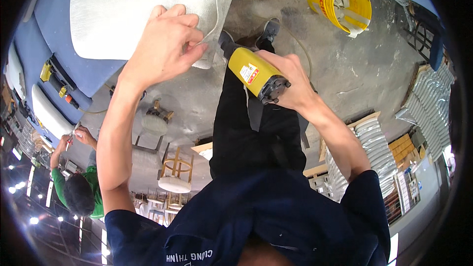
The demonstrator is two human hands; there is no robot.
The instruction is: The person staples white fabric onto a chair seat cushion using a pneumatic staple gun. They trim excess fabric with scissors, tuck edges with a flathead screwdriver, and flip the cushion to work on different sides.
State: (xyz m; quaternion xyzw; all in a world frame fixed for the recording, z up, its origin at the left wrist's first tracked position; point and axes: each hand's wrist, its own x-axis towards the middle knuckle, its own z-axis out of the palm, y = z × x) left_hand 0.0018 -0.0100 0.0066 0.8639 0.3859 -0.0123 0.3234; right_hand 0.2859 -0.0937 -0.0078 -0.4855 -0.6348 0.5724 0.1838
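Left hand (170, 44) pinches white cord (219, 7) at the edge of the pale upholstered panel (128, 10) on the blue table (74, 76), right hand (288, 83) clenched around the yellow staple gun (251, 71) just beside; advisable to keep the cord taut and the nose square.

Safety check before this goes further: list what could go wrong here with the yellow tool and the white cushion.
1. The left hand pinches the white fabric cushion panel at its edge, close to the nose of the yellow handheld power tool in the right hand; a slip could hit the fingers.
2. The thin white cord hanging by that edge could get caught under the tool.
3. The tool's hose trails near the feet and could possibly trip the person.
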